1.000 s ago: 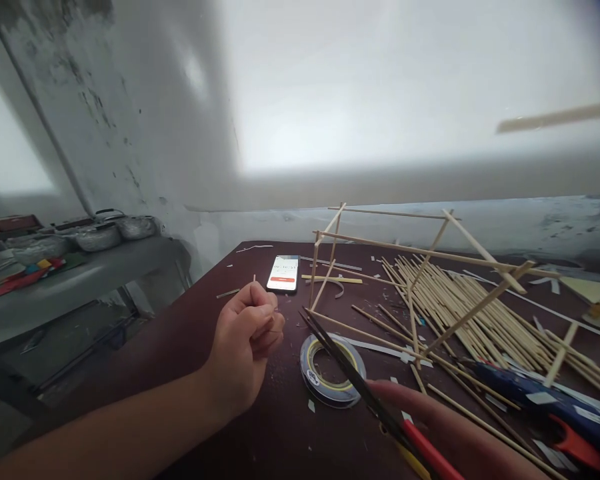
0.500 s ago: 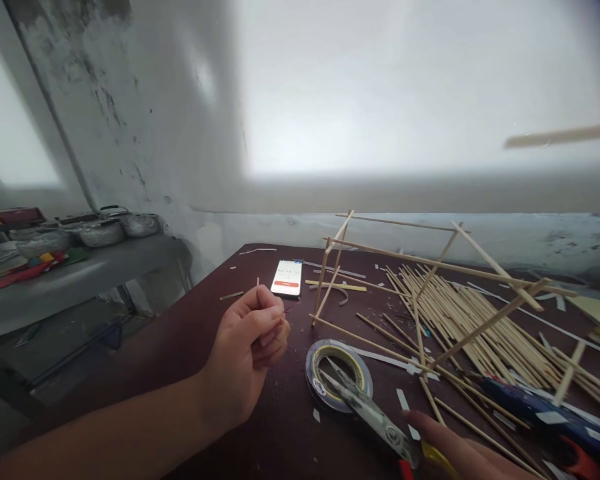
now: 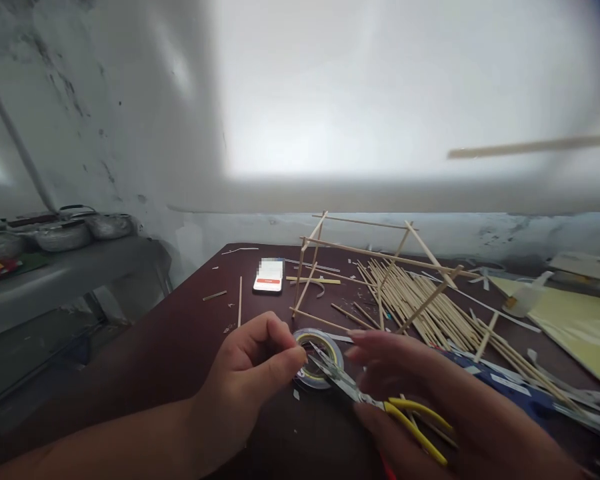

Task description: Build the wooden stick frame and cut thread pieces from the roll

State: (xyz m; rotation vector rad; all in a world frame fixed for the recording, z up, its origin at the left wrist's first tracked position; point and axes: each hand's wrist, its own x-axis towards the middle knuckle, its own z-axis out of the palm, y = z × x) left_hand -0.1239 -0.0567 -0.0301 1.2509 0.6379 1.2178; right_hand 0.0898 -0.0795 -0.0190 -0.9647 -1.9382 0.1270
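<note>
My left hand is closed in a pinch just left of a tape roll. What its fingertips hold, if anything, is too small to make out. My right hand hovers over the yellow-handled scissors, thumb and fingers apart, with nothing visible between them. The scissors' slightly parted blades rest across the tape roll. Beyond both hands stands a frame of joined thin wooden sticks. Behind my left hand a single thin stick lies on the table.
A phone with a lit screen lies on the dark table. A pile of wooden sticks spreads behind the frame. At right are a blue tool, a small bottle and yellow sheets. Wrapped pots stand at left.
My right hand has risen from the lower right edge and come in over the scissors, toward my left hand. My left hand stays pinched. The view has swung right.
</note>
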